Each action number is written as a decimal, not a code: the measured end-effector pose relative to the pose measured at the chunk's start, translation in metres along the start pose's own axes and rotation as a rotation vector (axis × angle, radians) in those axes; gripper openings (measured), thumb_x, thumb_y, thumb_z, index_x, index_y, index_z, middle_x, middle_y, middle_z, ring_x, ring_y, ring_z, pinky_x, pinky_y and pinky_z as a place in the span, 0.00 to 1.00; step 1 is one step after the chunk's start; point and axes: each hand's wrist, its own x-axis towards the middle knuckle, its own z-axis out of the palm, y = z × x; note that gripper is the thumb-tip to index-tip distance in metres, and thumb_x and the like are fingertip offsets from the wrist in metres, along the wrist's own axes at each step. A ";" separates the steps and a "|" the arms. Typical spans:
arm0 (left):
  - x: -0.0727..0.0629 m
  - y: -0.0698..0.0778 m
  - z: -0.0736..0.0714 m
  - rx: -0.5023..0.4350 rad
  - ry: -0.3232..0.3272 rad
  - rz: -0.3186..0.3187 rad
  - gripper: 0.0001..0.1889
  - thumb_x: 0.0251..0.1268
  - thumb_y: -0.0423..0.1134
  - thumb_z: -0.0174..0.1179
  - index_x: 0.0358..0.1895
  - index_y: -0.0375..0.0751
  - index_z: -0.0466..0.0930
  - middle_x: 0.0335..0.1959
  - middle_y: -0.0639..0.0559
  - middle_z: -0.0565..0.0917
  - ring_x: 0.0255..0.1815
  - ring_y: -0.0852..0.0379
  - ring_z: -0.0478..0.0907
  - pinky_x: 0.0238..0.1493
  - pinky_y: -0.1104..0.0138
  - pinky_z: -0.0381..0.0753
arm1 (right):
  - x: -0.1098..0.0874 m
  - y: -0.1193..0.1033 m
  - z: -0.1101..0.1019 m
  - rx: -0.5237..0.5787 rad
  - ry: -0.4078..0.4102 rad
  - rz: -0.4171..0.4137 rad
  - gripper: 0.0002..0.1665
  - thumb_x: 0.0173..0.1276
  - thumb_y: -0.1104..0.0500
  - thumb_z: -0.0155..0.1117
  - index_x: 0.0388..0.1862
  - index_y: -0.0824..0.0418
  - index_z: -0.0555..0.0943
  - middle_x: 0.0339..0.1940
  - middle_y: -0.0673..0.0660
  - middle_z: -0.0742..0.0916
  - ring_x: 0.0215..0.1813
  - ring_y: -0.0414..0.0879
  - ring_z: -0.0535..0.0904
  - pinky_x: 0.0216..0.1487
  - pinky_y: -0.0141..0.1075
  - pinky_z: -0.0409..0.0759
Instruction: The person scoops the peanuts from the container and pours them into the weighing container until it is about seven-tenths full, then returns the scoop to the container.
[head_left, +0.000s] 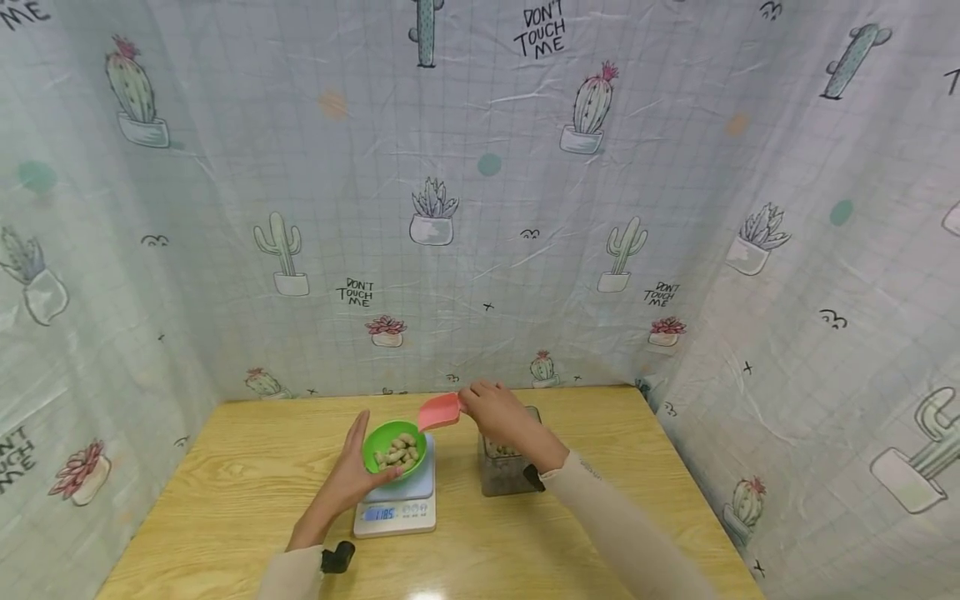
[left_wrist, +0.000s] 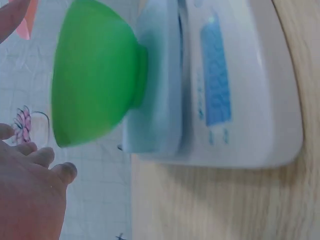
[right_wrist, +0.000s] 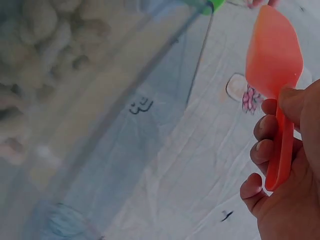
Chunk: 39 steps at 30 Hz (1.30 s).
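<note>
A green bowl [head_left: 377, 439] with several peanuts [head_left: 399, 451] in it stands on a white kitchen scale [head_left: 397, 527], whose lit display appears to read 118.5. Around the bowl's left side spreads my left hand [head_left: 351, 477], thumb by the near rim and fingers extended; in the left wrist view those fingers are apart from the bowl wall. My right hand [head_left: 495, 412] grips a coral-red scoop [head_left: 440, 412] by its handle, fingers wrapped round it in the right wrist view. The scoop's front edge is close to the bowl's right rim, and no peanuts show in it.
Right of the scale, a clear box [head_left: 501, 480] holding peanuts [right_wrist: 45, 55] stands on the wooden table [head_left: 247, 467], partly under my right forearm. A cactus-print curtain [head_left: 465, 275] encloses the table at the back and sides.
</note>
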 end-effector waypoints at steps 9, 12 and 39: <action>0.003 0.025 0.005 -0.058 0.040 0.056 0.61 0.53 0.51 0.73 0.81 0.54 0.32 0.82 0.40 0.38 0.78 0.28 0.45 0.67 0.30 0.54 | -0.020 0.020 0.008 0.081 0.101 0.058 0.14 0.79 0.51 0.49 0.54 0.54 0.77 0.44 0.50 0.83 0.48 0.47 0.79 0.45 0.42 0.74; 0.006 0.036 0.007 -0.069 0.041 0.082 0.60 0.55 0.54 0.71 0.81 0.56 0.33 0.82 0.43 0.38 0.79 0.31 0.43 0.68 0.31 0.54 | -0.026 0.025 0.005 0.086 0.110 0.064 0.13 0.79 0.52 0.49 0.53 0.54 0.77 0.43 0.50 0.83 0.47 0.47 0.78 0.43 0.41 0.72; 0.041 0.101 0.073 -0.110 -0.136 0.148 0.58 0.57 0.57 0.69 0.81 0.57 0.34 0.82 0.46 0.40 0.80 0.35 0.45 0.69 0.36 0.60 | -0.085 0.065 -0.021 0.014 0.207 0.085 0.08 0.74 0.57 0.58 0.49 0.56 0.79 0.40 0.52 0.84 0.43 0.50 0.79 0.42 0.45 0.74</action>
